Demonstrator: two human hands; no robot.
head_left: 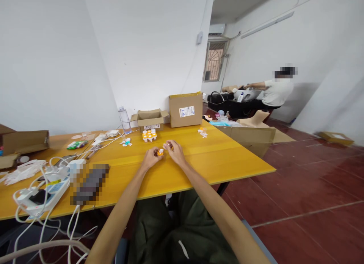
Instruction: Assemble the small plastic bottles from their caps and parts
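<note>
Both my hands meet over the middle of the yellow table. My left hand is closed around a small orange-and-white piece. My right hand is closed too, pinching another small orange piece right beside it. The two pieces are too small to name. Beyond my hands stands a cluster of several small white bottles with orange caps. A few loose small parts lie to the right of them, and more lie to the left.
An open cardboard box and a taller closed one stand at the table's far edge, with a clear water bottle beside them. White cables and devices crowd the left side. Another person sits far back right.
</note>
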